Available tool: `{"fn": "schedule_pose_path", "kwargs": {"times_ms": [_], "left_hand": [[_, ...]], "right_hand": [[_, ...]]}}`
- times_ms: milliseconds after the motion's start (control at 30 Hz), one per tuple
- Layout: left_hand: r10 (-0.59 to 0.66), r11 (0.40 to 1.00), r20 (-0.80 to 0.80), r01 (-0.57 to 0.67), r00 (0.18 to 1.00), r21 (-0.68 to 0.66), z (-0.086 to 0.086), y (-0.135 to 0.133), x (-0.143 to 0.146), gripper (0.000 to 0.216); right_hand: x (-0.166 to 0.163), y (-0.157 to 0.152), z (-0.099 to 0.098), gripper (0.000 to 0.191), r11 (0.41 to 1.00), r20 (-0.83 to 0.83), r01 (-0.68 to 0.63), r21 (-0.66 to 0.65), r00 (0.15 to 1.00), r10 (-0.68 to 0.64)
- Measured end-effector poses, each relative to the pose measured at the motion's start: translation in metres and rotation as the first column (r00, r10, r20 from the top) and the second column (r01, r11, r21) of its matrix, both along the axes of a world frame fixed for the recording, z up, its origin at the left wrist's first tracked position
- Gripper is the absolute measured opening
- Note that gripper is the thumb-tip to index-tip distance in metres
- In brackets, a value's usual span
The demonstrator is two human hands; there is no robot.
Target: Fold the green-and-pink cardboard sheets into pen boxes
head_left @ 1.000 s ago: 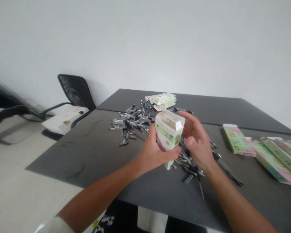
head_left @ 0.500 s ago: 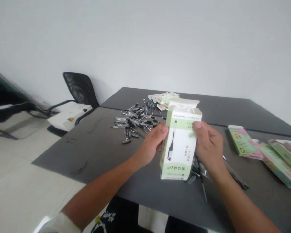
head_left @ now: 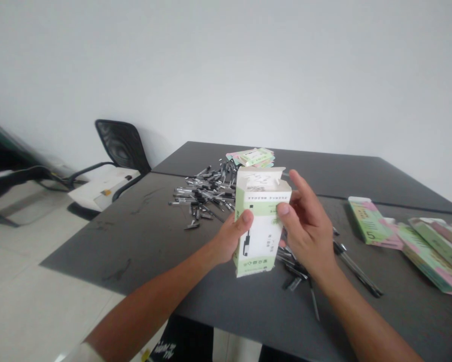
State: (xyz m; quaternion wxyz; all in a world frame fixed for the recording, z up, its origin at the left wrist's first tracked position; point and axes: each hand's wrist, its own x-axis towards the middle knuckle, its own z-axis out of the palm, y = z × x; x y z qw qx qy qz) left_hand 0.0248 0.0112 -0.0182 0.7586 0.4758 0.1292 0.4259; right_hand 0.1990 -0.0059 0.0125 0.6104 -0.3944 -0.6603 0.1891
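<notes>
A white and green pen box (head_left: pixel 261 236) is held upright above the table, its top flap open and a pen printed on its face. My left hand (head_left: pixel 229 239) grips its left edge, thumb across the front. At the right edge is my right hand (head_left: pixel 304 226), its thumb on the front face, its index finger raised off the box and other fingers partly behind it. Below and behind the box lie loose black and clear pens (head_left: pixel 291 264), partly covered by my right hand. Whether anything is inside the box cannot be seen.
A large heap of pens (head_left: pixel 205 188) spreads over the dark table (head_left: pixel 143 221). Behind it are flat green and pink boxes (head_left: pixel 254 157). More pen boxes (head_left: pixel 376 221) lie at the right, near several loose pens (head_left: pixel 357 269). A black mesh chair (head_left: pixel 120 143) stands left.
The box has moved left and slightly down with both hands, and its open top now faces me more. My right index finger has lifted away from the box.
</notes>
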Motion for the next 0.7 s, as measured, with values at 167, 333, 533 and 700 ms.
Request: {"fn": "schedule_pose_path", "kwargs": {"times_ms": [167,333,533,700], "left_hand": [[-0.111,0.994,0.022,0.111,0.994,0.014,-0.003,-0.001,-0.006,0.096],[-0.112,0.987,0.027,0.108,0.993,0.122,0.004,-0.005,-0.005,0.094],[0.465,0.737,0.083,-0.437,0.882,0.516,0.016,-0.010,-0.007,0.051],[0.727,0.138,0.355,-0.632,0.587,0.763,0.029,-0.006,-0.014,0.056]], "right_hand": [[-0.002,-0.011,-0.001,0.050,0.972,0.097,0.041,0.233,0.993,-0.065],[0.002,-0.016,-0.002,0.054,0.927,0.165,0.010,0.374,0.983,-0.078],[0.004,-0.013,0.003,0.056,0.899,0.212,0.003,0.438,0.972,-0.106],[0.004,-0.013,0.012,0.055,0.834,0.313,-0.065,0.548,0.941,-0.133]]}}
